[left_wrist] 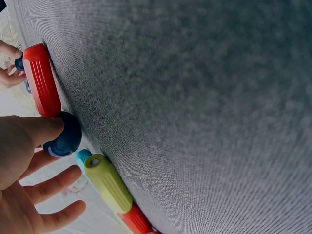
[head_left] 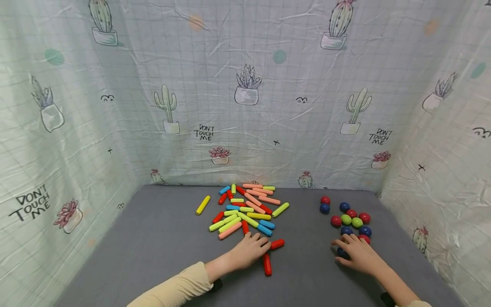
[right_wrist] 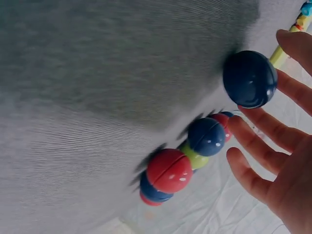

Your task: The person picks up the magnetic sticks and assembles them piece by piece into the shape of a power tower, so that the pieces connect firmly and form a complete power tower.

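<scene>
Between its thumb and a finger, my left hand (head_left: pixel 249 250) pinches a dark blue ball (left_wrist: pixel 68 135), hidden under the hand in the head view. Beside that ball lies a red stick (left_wrist: pixel 42 80). Around the hand in the head view are another red stick (head_left: pixel 277 244) pointing right and a red stick (head_left: pixel 267 265) pointing toward me. My right hand (head_left: pixel 359 255) hovers with spread fingers around a dark blue ball (right_wrist: pixel 249 79) on the table. In the right wrist view its thumb stands apart from the ball; whether a finger touches it I cannot tell.
A loose heap of coloured sticks (head_left: pixel 251 215) lies beyond my left hand, with a yellow stick (head_left: pixel 203 205) off to its left. Several red, blue and green balls (head_left: pixel 357 222) cluster beyond my right hand. Patterned cloth (head_left: pixel 245 128) walls surround the grey table (head_left: pixel 153 256).
</scene>
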Available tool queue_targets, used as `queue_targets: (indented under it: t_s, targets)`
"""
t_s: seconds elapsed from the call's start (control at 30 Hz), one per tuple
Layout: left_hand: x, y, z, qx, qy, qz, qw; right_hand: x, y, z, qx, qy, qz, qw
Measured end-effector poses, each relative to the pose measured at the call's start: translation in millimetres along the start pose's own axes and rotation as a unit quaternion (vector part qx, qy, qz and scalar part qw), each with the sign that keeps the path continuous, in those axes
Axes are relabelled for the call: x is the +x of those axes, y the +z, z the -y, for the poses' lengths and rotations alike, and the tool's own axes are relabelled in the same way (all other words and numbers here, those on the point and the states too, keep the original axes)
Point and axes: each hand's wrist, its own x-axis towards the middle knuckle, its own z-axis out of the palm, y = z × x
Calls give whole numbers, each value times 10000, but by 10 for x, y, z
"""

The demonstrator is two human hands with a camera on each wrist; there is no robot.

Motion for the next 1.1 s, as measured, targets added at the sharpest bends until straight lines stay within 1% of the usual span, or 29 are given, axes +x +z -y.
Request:
queue_targets:
  t_s: [0.2,0.3,0.4,0.53,0.67,0.83,0.97,1.1]
  targets:
    - [-11,23,-6,112,3,-119,9999,-51,-6,-17,37,231,467,9986]
    - [-15,34,-9,76,-8,-145,9999,-55,16,-30,18,294,568,9979]
    - [-16,35,-7,21,-18,-131,9999,-51,48,-41,-48,299,543,9981]
    - [-14,32,4,4,-41,-124,9999,5,62,-17,-91,206,337,9992]
    - [-11,37,14,34,-54,-89,9999,151,45,75,184,147,305,9993]
    - [0,49,26,180,6,-74,9998,425,91,229,658,45,308,9973]
    - [17,50,37,204,28,-46,9998,637,141,357,848,-176,250,9959]
    - [31,49,38,115,27,81,9999,808,179,480,940,-458,257,9942]
